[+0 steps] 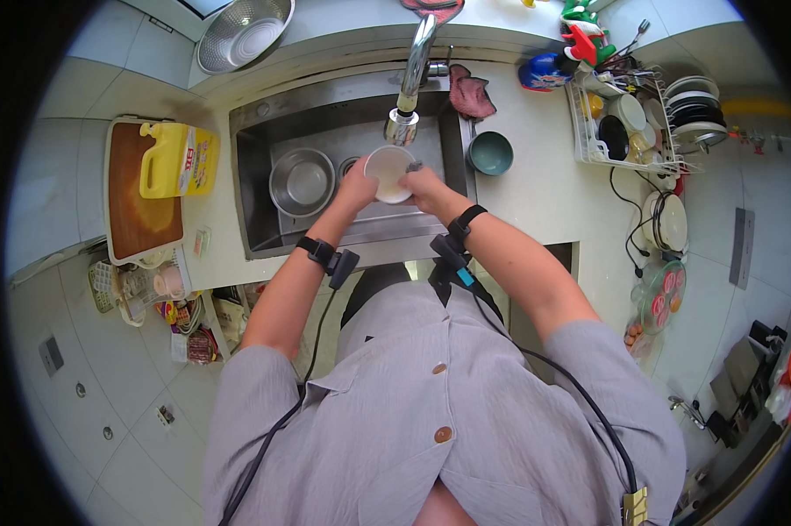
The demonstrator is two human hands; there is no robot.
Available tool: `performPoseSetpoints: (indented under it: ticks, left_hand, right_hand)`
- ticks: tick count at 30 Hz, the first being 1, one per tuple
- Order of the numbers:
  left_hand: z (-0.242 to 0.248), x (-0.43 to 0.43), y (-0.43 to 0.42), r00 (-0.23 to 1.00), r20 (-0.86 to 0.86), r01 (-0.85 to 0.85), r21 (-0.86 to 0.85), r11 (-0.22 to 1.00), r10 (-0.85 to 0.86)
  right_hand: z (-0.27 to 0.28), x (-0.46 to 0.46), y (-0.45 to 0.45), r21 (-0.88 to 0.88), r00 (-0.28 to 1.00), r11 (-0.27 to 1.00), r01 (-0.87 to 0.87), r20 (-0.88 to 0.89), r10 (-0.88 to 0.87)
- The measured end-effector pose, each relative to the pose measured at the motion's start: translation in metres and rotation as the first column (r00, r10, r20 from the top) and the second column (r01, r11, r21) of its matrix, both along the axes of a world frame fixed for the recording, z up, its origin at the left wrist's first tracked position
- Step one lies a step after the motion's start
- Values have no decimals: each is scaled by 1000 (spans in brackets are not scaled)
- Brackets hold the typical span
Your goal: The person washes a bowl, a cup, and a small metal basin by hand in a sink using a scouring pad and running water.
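My left hand (358, 187) grips the left side of a white bowl (390, 172) over the steel sink (382, 230). On the bowl's right side is my right hand (424, 188), with a dark grey scrubber (414, 167) at its fingers near the rim. The chrome faucet (402, 125) hangs just above the bowl; whether water runs cannot be told. A round metal basin (303, 183) sits in the sink to the left. On the counter right of the sink stands a dark green bowl (491, 153).
Left of the sink, a yellow jug (178, 161) rests on a brown-bottomed tray (129, 230). A pink cloth (469, 92) lies by the faucet. Further right are a blue spray bottle (543, 72) and a white dish rack (583, 156). A metal colander (245, 36) stands behind.
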State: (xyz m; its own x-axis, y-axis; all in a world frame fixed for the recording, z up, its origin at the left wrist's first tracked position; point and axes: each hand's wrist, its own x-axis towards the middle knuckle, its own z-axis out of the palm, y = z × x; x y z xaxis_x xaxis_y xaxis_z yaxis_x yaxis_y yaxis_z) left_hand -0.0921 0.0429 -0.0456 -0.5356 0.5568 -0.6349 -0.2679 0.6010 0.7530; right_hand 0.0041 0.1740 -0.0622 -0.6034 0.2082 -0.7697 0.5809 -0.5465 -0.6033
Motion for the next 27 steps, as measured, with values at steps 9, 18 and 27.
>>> performPoseSetpoints:
  ticks: [9, 18, 27]
  left_hand:
    - [-50, -41, -10, 867, -466, 229, 53, 972, -178]
    - [-70, -63, -10, 850, -520, 129, 52, 990, -84]
    - [-43, -37, 23, 850, -527, 58, 80, 995, -8]
  right_hand:
    - [-22, -15, -9, 65, 992, 991, 117, -49, -114]
    - [-20, -29, -26, -30, 960, 960, 279, 0, -279]
    - [-37, -36, -9, -155, 898, 886, 438, 42, -437]
